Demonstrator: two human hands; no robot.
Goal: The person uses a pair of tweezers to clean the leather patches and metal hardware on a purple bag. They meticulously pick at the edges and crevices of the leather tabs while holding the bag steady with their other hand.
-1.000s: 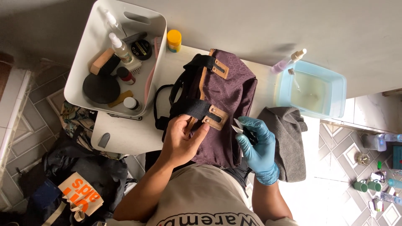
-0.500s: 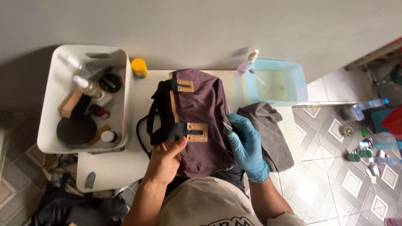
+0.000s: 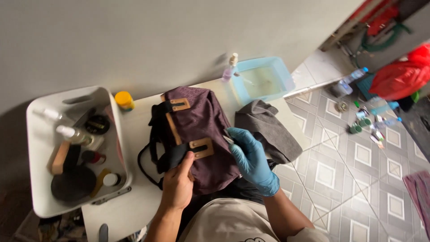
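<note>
Counting first: one purple bag (image 3: 199,134) flat on the white table (image 3: 134,206), two tan patches on it, upper (image 3: 179,105) and lower (image 3: 201,148), one black strap (image 3: 175,154) running under the lower patch.

My left hand (image 3: 177,186) is bare, fingers curled shut on that strap, thumb up against the lower patch. My right hand (image 3: 251,159) wears a blue glove and pinches a small pale tool (image 3: 228,140) between thumb and fingertips, tip resting on the bag's right side. Can't tell what the tool is, too small.

Around it:
- one grey cloth (image 3: 268,130), crumpled, touching the bag's right edge, partly under my right wrist
- one pale blue basin (image 3: 262,80) with cloudy water at the far right corner of the table
- one small spray bottle (image 3: 230,68) just left of the basin, against the wall
- one yellow-lidded jar (image 3: 125,100) between bag and bin
- one white bin (image 3: 40,134) left of the table, holding two spray bottles, one wooden-backed brush (image 3: 59,157), one big black round tin (image 3: 71,183), a few small tins and lids; exact count unclear

Off the table, right: tiled floor with several scattered bottles (image 3: 363,121) and one red sack (image 3: 396,74).

Obstructions: my gloved hand hides the bag's lower right side; my left hand covers the strap end.
</note>
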